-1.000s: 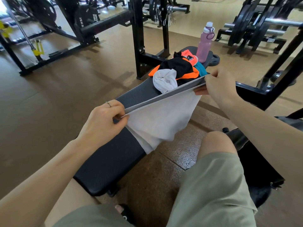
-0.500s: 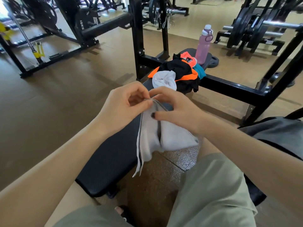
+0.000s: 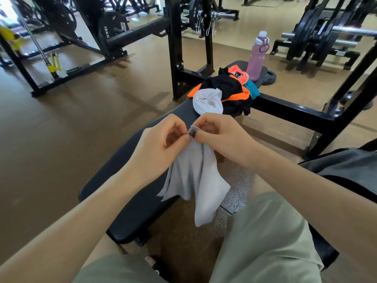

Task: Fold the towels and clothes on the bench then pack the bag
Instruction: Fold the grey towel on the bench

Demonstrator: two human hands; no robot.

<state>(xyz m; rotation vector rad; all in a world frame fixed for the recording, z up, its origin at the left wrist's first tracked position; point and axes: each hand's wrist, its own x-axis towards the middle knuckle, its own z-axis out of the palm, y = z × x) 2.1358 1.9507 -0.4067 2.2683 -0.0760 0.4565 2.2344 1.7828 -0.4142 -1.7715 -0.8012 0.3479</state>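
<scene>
My left hand (image 3: pixel 161 144) and my right hand (image 3: pixel 220 135) meet over the middle of the bench (image 3: pixel 126 186), fingertips almost touching. Both pinch the top of the grey towel (image 3: pixel 195 180): my left thumb and forefinger nip its edge from one side, my right fingers curl round the bunched corners from the other. The towel hangs down from that pinch in loose folds, one flap lying against the bench's right edge, the longer tail dangling off it above the floor, between the bench and my right knee.

Further along the bench, toward its far end, sits a heap of clothes (image 3: pixel 228 92): a crumpled white towel (image 3: pixel 208 102) nearest me, black and orange garments behind it, and a bit of teal cloth at the right edge. A pink water bottle (image 3: pixel 257 58) stands upright at the far end, just beyond the heap. At my right, partly out of view, lies the dark bag (image 3: pixel 350 172), well apart from the pile. A black rack frame (image 3: pixel 285 111) crosses behind the bench.
</scene>
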